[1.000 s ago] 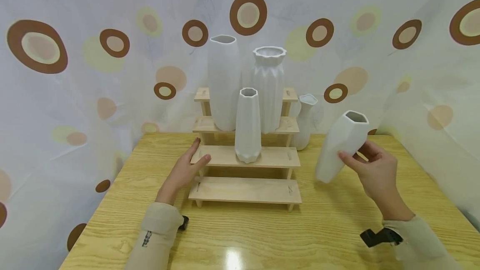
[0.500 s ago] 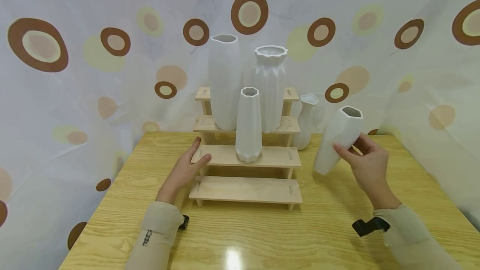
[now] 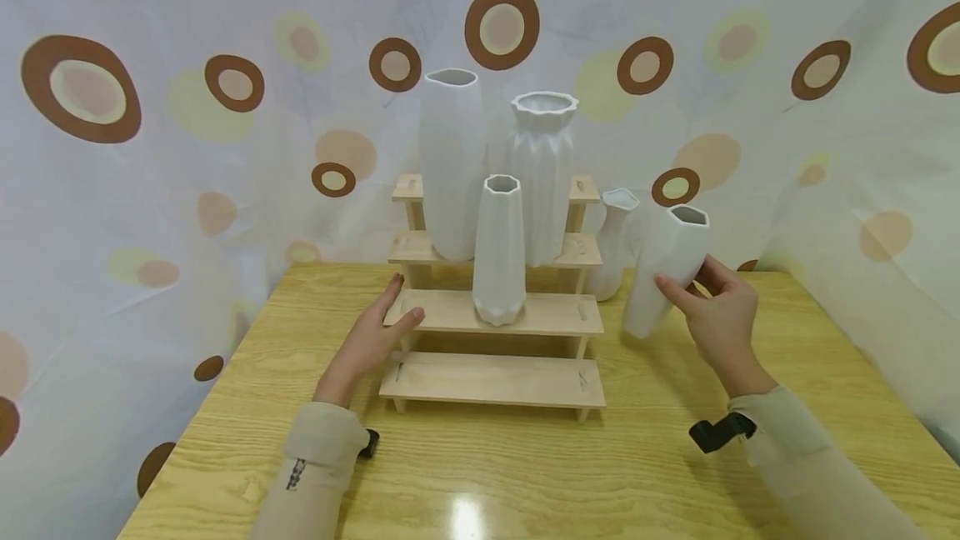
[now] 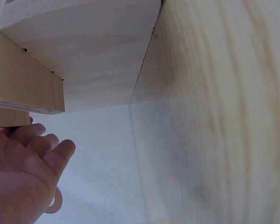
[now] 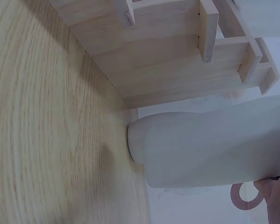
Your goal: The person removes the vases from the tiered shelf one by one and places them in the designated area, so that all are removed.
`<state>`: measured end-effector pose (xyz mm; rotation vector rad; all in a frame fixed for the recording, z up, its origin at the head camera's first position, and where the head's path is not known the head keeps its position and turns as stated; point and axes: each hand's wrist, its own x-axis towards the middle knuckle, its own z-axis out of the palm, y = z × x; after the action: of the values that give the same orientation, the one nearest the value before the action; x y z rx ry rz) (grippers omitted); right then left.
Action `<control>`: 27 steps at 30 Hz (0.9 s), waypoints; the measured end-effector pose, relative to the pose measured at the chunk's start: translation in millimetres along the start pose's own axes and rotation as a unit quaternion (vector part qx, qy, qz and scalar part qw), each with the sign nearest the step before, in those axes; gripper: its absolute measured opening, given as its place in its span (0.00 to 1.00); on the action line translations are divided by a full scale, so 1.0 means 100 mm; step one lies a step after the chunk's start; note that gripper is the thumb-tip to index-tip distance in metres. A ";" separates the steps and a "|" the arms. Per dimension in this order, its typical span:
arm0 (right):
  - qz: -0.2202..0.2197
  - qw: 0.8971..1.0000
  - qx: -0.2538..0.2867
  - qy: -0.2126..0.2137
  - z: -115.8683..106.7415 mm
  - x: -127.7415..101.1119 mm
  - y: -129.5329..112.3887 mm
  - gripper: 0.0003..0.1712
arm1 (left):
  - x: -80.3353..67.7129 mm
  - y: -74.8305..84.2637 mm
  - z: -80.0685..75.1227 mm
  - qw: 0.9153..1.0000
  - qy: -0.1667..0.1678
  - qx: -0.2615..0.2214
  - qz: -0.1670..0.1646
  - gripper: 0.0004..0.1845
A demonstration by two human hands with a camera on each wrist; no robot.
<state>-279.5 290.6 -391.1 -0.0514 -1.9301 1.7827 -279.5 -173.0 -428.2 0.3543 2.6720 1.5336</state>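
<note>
Head: right hand (image 3: pixel 718 315) pinches the faceted vase (image 3: pixel 660 252), matte white, angular mouth, right of the pale wood rack (image 3: pixel 555 377). Vs 1 s ago it's further left, nearer the rack, and straighter; mouth leans right. Left hand (image 3: pixel 369 340) spread against the rack's side, thumb on second shelf from bottom, unmoved. On the rack: tall vase (image 3: pixel 453 165), ruffled vase (image 3: pixel 542 173), fluted vase (image 3: pixel 498 257).

Left wrist: flat, square-edged boards; fingers loosely bent.

Right wrist: faceted vase smooth, partly covering rear vase (image 5: pixel 136 144); base looks clear of the grained desk (image 5: pixel 46 121).
</note>
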 end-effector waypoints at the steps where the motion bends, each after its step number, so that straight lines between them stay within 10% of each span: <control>1: 0.000 1.000 -0.006 0.001 0.01 0.01 0.00 0.32 | 0.00 0.00 0.00 1.000 0.001 0.001 0.002 0.45; 27: -0.022 0.993 -0.113 0.024 0.04 0.31 0.09 0.34 | -0.01 -0.01 -0.01 1.000 -0.001 0.005 0.006 0.46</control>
<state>-311.1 299.1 -389.2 -0.1281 -2.0735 1.5155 -278.4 -174.1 -428.5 0.3724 2.6828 1.5229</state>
